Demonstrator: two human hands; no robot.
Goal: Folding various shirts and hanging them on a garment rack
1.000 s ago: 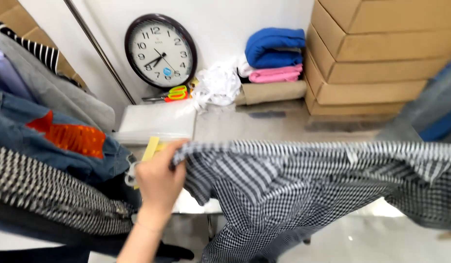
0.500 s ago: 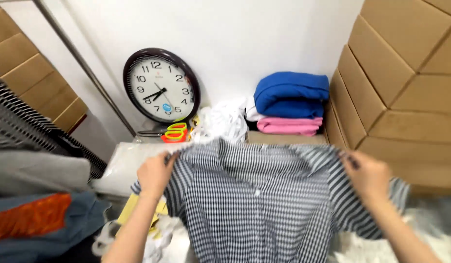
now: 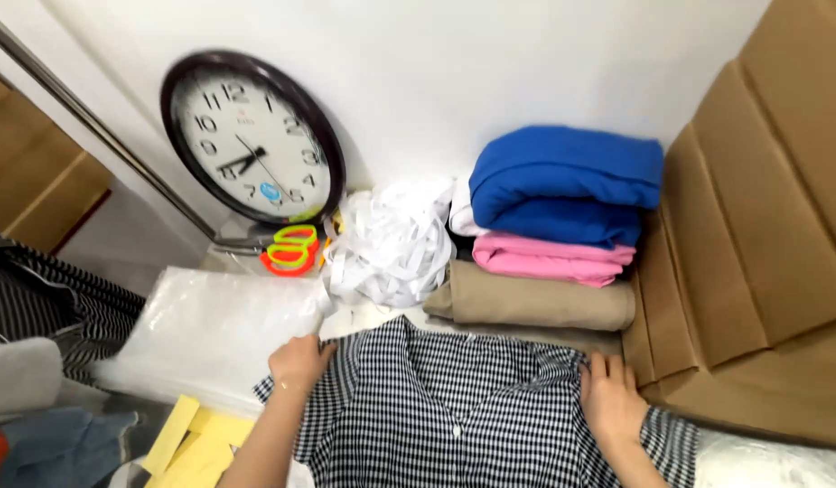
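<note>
I have a black-and-white checked button-front shirt (image 3: 463, 416) lying face up at the 6 o'clock edge of my view, collar toward 12 o'clock and its placket of small white buttons running down the middle. My left hand (image 3: 298, 363) rests on the shirt's shoulder at about 7 o'clock, fingers curled onto the cloth beside the collar; whether it pinches the fabric or only presses it, I cannot tell. My right hand (image 3: 609, 404) lies flat on the other shoulder at about 5 o'clock, fingers together and stretched toward 12 o'clock, pressing and gripping nothing. Just beyond the collar, at 12 o'clock from the shirt, sits a stack of 3 folded garments: a tan one (image 3: 535, 303) lowest, a pink one (image 3: 549, 258) on it, a blue one (image 3: 562, 185) on top. Touching that stack at its 9 o'clock side is a heap of tangled white strips (image 3: 391, 244). Toward 10 o'clock a round dark-rimmed wall clock (image 3: 252, 137) leans on the white wall, with neon orange and green rings (image 3: 291, 251) at its foot. Clear plastic bags (image 3: 214, 330) lie at 9 o'clock, yellow paper slips (image 3: 190, 443) at 8 o'clock, and stacked brown cardboard boxes (image 3: 761, 244) at 3 o'clock.
</note>
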